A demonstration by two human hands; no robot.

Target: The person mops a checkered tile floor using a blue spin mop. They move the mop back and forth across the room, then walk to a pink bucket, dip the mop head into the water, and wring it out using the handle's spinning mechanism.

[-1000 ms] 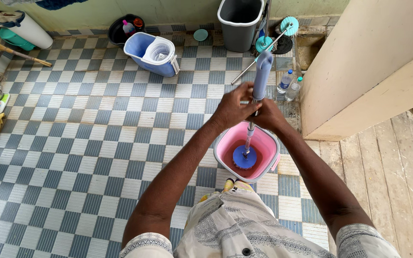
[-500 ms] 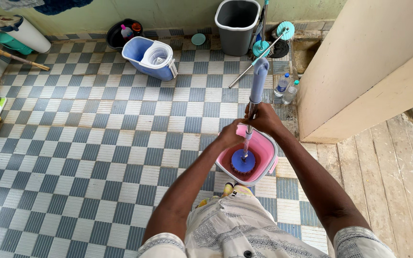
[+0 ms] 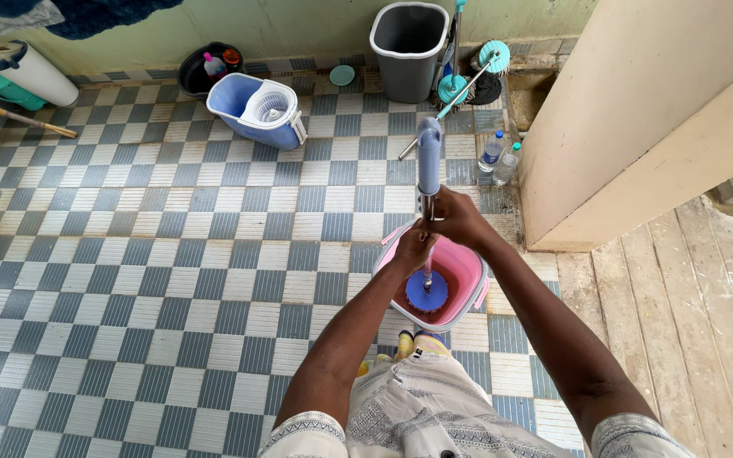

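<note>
Both the left hand (image 3: 414,246) and right hand (image 3: 460,219) grip the mop handle (image 3: 428,161); best kept upright over the pink bucket (image 3: 472,270)

Bright, even daylight, soft shadows only. Sharp focus throughout, no glare. Wide-angle lens bends lines near the edges.

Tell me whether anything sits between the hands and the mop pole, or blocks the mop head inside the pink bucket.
Nothing visible does. The left hand and right hand both grip the mop pole directly. The blue mop head already sits inside the pink bucket, in reddish-brown water, with nothing else seen in there.
</note>
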